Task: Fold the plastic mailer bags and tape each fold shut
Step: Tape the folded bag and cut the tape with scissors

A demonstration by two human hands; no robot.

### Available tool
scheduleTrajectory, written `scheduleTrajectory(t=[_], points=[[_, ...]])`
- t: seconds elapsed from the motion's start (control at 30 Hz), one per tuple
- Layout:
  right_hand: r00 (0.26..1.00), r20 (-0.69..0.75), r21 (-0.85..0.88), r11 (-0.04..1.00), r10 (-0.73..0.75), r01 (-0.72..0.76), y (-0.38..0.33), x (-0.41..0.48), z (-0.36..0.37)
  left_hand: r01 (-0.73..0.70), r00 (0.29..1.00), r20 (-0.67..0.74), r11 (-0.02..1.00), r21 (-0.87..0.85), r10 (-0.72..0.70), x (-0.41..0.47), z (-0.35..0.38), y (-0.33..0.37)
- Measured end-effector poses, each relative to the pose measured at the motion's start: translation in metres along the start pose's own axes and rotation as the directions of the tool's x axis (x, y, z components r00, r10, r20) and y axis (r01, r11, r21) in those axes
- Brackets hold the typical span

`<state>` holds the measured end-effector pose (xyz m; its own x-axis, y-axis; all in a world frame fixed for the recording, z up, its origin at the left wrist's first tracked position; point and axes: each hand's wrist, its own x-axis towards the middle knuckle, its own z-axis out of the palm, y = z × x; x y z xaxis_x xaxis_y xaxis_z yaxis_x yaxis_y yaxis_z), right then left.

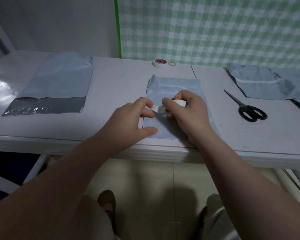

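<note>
- Head view: the left grip (128, 118) pinches the free tape end (153, 108), and the right grip (189, 111) is curled round the white tape roll (179, 102), the two close together.
- Both work over the grey mailer bag (173, 84), which lies flat at the near edge of the desk (114, 80) and looks folded.
- Step in hand, likely: drawing out a strip to seal the fold.
- Next calls for pressing the strip across the fold, then cutting it; the scissors (248, 108) lie apart, to the right.
</note>
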<state>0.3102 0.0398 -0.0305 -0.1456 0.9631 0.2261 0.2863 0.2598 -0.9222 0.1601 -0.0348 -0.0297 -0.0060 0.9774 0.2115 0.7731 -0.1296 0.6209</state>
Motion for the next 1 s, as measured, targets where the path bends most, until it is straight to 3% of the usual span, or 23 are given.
scheduleTrajectory(t=[0.17,0.4,0.77,1.0], points=[[0.999,-0.024,-0.015,1.0,-0.023,0.023,0.001,0.001,0.0,-0.017,1.0,0.025,0.979,0.205,0.012,0.001,-0.006,-0.007],[0.997,-0.007,-0.116,0.991,-0.073,0.072,0.002,0.0,0.0,0.008,0.998,0.053,0.986,0.168,-0.017,0.002,-0.011,-0.008],[0.997,0.016,-0.104,0.991,-0.078,0.079,0.0,-0.003,0.002,0.091,0.991,0.08,0.985,0.146,-0.104,0.009,-0.015,-0.005],[0.996,0.035,-0.162,0.983,-0.085,0.089,-0.001,-0.004,0.004,0.112,0.982,0.123,0.968,0.225,-0.142,0.013,-0.017,0.0]])
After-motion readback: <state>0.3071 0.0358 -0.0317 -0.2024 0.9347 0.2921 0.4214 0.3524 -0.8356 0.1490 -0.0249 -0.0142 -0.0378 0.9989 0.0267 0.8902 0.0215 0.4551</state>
